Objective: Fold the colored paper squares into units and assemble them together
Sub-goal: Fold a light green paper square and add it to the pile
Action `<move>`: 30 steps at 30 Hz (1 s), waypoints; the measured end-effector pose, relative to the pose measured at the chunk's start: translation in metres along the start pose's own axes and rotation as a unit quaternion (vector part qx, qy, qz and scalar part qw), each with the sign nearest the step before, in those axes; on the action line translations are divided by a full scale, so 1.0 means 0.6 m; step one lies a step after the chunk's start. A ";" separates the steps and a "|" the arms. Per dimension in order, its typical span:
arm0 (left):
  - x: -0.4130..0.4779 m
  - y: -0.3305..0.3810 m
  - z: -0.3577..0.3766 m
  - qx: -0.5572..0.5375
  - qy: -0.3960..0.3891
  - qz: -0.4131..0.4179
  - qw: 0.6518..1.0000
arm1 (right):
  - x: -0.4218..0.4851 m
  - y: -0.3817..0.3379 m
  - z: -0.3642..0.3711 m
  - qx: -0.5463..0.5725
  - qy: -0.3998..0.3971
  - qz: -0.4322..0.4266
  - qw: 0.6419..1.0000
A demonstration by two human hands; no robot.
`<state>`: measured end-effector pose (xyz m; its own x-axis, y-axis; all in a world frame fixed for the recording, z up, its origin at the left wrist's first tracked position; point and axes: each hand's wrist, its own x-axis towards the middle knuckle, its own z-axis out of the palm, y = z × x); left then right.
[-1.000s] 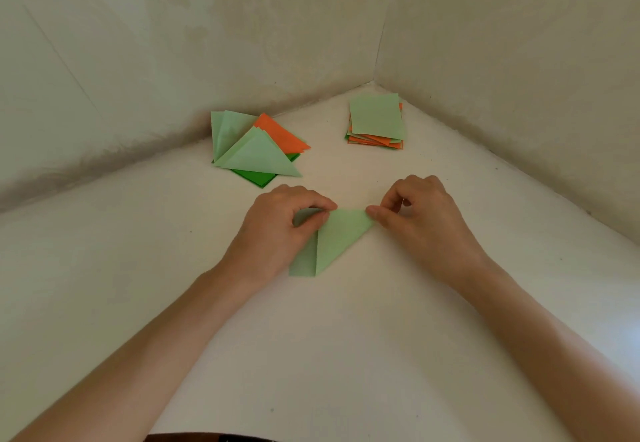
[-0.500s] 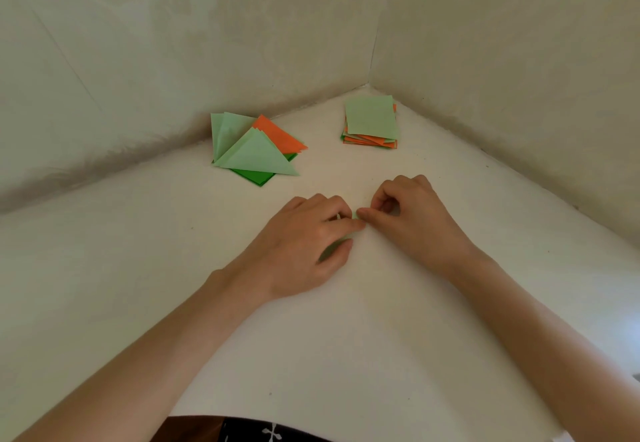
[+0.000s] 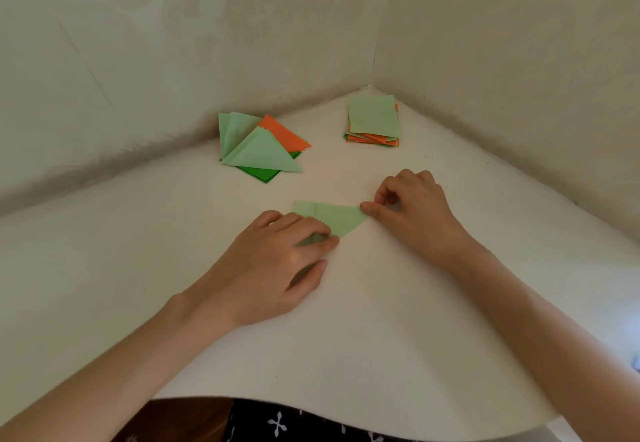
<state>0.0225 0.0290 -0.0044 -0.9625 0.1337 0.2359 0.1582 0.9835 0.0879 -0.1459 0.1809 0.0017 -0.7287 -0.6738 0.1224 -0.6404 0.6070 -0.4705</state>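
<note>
While our left hand (image 3: 277,265) is pressing near-flat fingers onto the light green folded paper (image 3: 334,218), our right hand (image 3: 415,213) is pinching its right corner, paper lying on the white table (image 3: 381,320) between both hands, folded units pile (image 3: 256,150) sitting beyond at left, square stack (image 3: 374,119) sitting in the far corner

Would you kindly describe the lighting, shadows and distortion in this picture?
Head view: soft, even light, no glare; only a faint shadow under the left hand pressing the light green paper, whose corner the right hand pinches. Head view: the wide-angle lens bows the near edge of the table into a curve; hands and paper look sharp; a pale bluish patch sits at the far right edge.
</note>
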 end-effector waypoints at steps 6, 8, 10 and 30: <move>-0.036 -0.009 -0.012 0.004 0.047 0.036 0.998 | -0.001 0.000 0.002 0.003 0.001 0.000 1.000; -0.031 -0.007 -0.020 0.003 0.073 0.044 0.996 | -0.002 0.000 0.001 0.010 0.003 0.002 1.000; -0.010 -0.002 -0.020 -0.008 0.085 0.033 0.996 | -0.002 -0.001 0.000 0.015 0.004 0.001 1.000; 0.027 -0.003 0.019 -0.150 0.053 -0.052 0.986 | -0.020 -0.010 -0.004 -0.018 0.001 -0.270 0.963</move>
<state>0.0041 0.0306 -0.0118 -0.9511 0.0049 0.3087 0.1333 0.9084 0.3964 -0.1341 0.1863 0.0054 -0.2867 -0.8948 0.3423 -0.9342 0.1819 -0.3069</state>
